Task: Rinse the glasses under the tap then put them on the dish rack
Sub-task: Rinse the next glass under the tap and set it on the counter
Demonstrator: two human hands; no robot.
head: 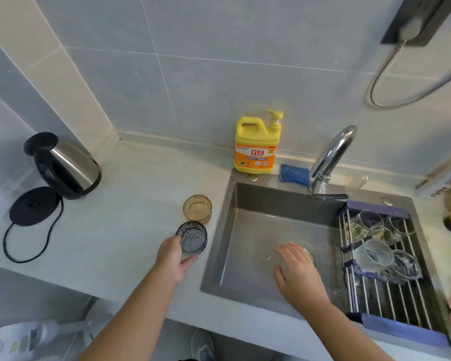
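Your left hand (173, 259) is wrapped round the bumpy blue-grey glass cup (191, 237), which stands on the pale counter (130, 204) just beside the grey metal sink (258, 201). A bumpy brown glass cup (197, 209) stands right behind it. Your right hand (298, 272) is over the sink with fingers spread; I cannot tell if it holds anything. Clear glasses (372, 254) lie on the metal dish rack (391, 298).

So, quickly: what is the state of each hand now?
Left hand: holding the blue-grey textured glass.
Right hand: open, fingers spread over the sink.
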